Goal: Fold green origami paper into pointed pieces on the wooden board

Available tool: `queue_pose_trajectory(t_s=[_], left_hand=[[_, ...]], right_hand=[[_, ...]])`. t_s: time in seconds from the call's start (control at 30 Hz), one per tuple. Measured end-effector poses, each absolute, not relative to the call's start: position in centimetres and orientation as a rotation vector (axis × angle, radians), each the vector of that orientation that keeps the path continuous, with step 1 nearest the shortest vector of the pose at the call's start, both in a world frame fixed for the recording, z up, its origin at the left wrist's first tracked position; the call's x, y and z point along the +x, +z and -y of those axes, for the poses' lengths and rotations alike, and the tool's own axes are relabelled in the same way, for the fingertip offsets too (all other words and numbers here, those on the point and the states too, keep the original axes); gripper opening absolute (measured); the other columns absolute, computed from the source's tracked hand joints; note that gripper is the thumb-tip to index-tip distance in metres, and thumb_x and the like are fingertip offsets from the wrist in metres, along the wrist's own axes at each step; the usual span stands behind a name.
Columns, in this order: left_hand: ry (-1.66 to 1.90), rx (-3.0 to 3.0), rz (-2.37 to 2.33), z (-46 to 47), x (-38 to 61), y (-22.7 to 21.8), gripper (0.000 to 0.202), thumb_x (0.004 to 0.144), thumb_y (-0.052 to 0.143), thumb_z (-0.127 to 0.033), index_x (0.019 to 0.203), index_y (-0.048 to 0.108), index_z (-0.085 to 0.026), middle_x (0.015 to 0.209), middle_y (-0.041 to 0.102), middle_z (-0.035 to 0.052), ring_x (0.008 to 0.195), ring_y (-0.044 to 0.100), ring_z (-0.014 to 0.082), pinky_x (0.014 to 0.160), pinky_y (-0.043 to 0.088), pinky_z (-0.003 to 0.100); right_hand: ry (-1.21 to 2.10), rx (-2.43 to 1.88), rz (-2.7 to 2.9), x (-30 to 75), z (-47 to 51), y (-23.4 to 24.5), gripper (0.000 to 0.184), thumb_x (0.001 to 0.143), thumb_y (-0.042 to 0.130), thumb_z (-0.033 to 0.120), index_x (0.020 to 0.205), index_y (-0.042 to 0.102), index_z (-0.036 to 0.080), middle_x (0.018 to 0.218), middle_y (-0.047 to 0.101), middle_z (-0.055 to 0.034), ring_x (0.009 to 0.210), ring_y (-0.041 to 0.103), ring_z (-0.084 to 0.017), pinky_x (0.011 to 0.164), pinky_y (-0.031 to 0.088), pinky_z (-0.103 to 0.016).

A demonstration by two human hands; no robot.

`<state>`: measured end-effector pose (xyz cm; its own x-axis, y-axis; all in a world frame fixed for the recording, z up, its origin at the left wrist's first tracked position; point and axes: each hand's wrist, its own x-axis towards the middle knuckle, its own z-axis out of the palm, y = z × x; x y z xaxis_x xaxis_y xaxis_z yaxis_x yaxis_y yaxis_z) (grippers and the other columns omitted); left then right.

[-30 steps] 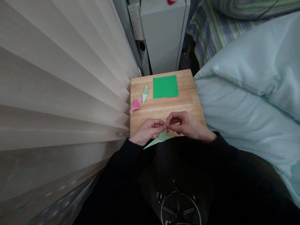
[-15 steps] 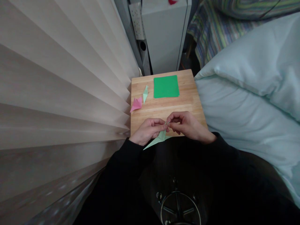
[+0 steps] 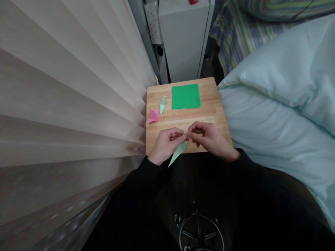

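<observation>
Both my hands hold a pale green folded paper figure (image 3: 178, 152) over the near edge of a small wooden table (image 3: 211, 109). My left hand (image 3: 165, 144) pinches its upper tip from the left. My right hand (image 3: 209, 139) pinches the same tip from the right. The figure's long point hangs down toward my lap. A bright green paper square (image 3: 185, 96) lies flat at the table's far side. A small pale green folded piece (image 3: 162, 104) and a pink folded piece (image 3: 152, 116) lie near the table's left edge.
A pleated beige curtain (image 3: 65, 104) fills the left side, touching the table's edge. A pale blue duvet (image 3: 282, 104) lies on the right. A white cabinet (image 3: 183, 38) stands behind the table. A chair base (image 3: 200, 233) shows below my lap.
The folded figure has swung so its long point hangs more steeply downward, its side flap no longer showing. Both hands lifted slightly up the table.
</observation>
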<state>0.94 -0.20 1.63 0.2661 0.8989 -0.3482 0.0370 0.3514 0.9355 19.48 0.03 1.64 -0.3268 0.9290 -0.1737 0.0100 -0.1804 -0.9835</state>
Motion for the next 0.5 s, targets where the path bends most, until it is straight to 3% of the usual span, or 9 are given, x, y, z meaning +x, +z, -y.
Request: queue_pose_trajectory(t_s=[0.33,0.5], left_hand=[[0.801,1.090,-1.135,0.28,0.94,1.27,0.024,0.077,0.087,-0.034,0.082,0.075,-0.014,0.081,0.078,0.0055,0.072,0.070,0.0135,0.070,0.051,0.025],[0.715,1.077,-1.135,0.20,0.92,1.21,0.021,0.078,0.086,-0.030,0.084,0.075,-0.014,0.080,0.077,0.0045,0.068,0.068,0.0124,0.065,0.049,0.023]], right_hand=[[1.592,-1.158,1.360,19.47,0.06,1.40,0.024,0.083,0.076,0.040,0.081,0.065,0.019,0.073,0.068,-0.0014,0.059,0.056,-0.012,0.048,0.043,-0.024],[1.528,-1.183,1.385,19.62,-0.14,1.04,0.022,0.084,0.074,0.039,0.080,0.065,0.019,0.072,0.067,-0.0012,0.061,0.056,-0.013,0.051,0.043,-0.026]])
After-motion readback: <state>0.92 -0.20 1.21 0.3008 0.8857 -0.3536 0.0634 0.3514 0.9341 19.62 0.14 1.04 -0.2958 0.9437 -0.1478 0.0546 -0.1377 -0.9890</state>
